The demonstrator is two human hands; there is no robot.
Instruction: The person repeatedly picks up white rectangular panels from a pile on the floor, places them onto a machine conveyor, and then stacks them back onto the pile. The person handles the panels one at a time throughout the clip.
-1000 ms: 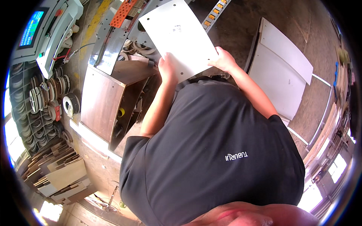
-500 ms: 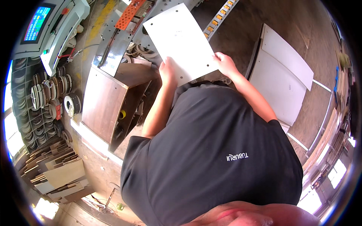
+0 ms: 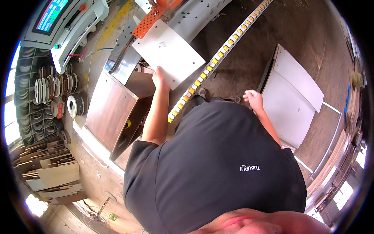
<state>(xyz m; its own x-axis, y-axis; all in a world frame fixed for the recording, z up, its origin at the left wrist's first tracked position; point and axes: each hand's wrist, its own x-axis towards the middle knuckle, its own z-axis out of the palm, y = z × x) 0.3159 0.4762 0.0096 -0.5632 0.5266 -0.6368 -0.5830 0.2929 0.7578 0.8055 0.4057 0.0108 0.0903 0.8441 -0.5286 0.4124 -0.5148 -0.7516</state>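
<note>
From here I see the left hand pinching the near edge of 1 flat white rectangular panel, thumb on top. The panel sits between an orange perforated plate and a straight grey rail with yellow rollers. The right hand, well apart, makes a loose fist, nothing visible inside.

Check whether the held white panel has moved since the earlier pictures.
Yes: the white panel has moved leftward, closer to the orange perforated plate.
</note>
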